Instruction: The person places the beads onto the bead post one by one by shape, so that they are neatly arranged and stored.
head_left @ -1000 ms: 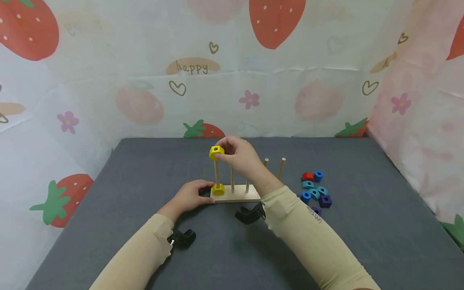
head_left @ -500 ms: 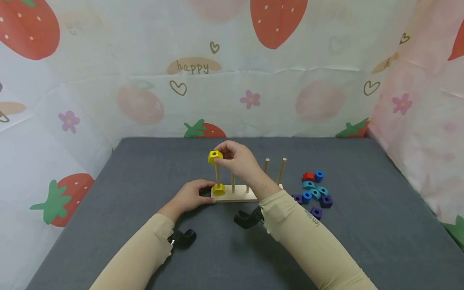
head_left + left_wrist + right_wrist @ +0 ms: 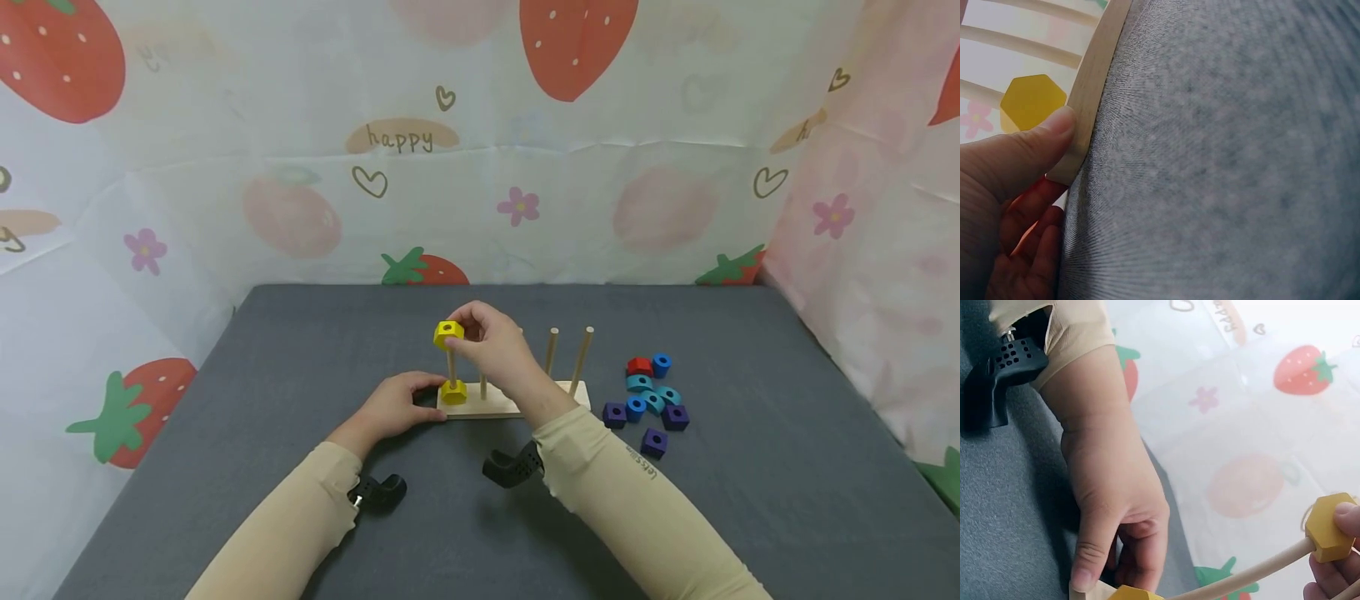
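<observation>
My right hand (image 3: pixel 491 342) pinches a yellow hexagonal bead (image 3: pixel 448 333) between thumb and fingers at the top of the leftmost wooden peg (image 3: pixel 452 367). The right wrist view has this bead (image 3: pixel 1330 526) against the peg's tip; whether the peg has entered its hole I cannot tell. A second yellow hexagonal bead (image 3: pixel 453 392) sits at the foot of the same peg. My left hand (image 3: pixel 393 406) grips the left end of the wooden peg board (image 3: pixel 495 406). In the left wrist view its thumb (image 3: pixel 1054 128) presses the board's edge, with fingers on the other side.
Right of the board lie loose beads: a red one (image 3: pixel 640 367), blue cylinders (image 3: pixel 661 364), teal curved pieces (image 3: pixel 669 396) and purple cubes (image 3: pixel 654 442). Several bare pegs (image 3: pixel 581 358) stand up from the board. A printed cloth (image 3: pixel 555 242) hangs behind the grey table (image 3: pixel 315 333).
My right hand has lowered slightly with the yellow bead, which shifted a little left and then back right over the peg. The left hand has stayed on the board.
</observation>
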{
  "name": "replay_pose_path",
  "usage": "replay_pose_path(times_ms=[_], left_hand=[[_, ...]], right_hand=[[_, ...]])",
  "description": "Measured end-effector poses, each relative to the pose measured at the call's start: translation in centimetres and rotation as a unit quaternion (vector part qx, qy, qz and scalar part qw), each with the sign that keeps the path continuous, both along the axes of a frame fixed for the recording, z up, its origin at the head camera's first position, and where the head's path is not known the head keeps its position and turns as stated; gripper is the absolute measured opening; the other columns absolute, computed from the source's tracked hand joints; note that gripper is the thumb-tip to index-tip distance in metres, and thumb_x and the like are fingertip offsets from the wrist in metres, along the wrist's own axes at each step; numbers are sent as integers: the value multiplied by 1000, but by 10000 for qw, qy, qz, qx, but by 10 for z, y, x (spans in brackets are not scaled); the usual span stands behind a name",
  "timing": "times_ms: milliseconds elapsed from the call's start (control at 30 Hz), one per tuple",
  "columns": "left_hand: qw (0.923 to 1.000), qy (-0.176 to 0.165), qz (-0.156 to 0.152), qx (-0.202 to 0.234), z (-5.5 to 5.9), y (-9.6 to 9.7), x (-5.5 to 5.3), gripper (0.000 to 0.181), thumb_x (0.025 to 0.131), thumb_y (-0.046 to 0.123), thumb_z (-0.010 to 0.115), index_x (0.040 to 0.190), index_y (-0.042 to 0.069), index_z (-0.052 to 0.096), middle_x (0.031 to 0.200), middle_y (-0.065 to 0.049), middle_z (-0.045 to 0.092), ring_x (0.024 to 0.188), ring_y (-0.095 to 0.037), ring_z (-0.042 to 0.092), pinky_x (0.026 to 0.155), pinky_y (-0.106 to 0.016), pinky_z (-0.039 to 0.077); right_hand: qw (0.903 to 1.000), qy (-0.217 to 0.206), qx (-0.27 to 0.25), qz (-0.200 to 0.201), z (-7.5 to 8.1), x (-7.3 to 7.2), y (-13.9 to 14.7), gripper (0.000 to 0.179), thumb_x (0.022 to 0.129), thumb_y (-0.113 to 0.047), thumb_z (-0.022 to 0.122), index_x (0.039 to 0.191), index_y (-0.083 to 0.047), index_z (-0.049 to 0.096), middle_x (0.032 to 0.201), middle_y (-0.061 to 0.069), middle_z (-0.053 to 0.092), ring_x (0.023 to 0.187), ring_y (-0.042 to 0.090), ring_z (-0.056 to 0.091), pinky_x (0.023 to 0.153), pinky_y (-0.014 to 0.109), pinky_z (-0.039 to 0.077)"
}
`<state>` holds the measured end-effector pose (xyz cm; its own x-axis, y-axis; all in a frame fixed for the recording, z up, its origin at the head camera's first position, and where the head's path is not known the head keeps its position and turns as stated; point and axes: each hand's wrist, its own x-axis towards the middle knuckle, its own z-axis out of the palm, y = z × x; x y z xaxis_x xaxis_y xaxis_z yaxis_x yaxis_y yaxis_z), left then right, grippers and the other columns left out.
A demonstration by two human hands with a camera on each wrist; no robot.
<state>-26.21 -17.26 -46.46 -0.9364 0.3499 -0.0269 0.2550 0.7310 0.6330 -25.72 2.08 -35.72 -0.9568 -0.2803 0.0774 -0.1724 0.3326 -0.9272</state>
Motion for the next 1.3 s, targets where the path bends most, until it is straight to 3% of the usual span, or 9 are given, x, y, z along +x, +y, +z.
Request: replay_pose_path(times_ms=[633,1300], left_hand=[[10000,57,26,-62,-2,-1,-1,56,73,38,76,122,17,60,119,1,59,113,-20,52,97,-42,40],[10000,38,21,-72,-1,0,0,55,73,37,75,122,18,59,120,1,59,114,-19,51,97,-42,40]], right_hand=[[9974,-137,-635,-313,-19,5,-5,26,85,-15,66,107,-15,53,102,1,55,90,18,56,82,31,49],[9940,-392,-790,-639,-30,6,-8,23,83,-16,67,103,-13,55,99,4,56,87,19,55,81,31,49]])
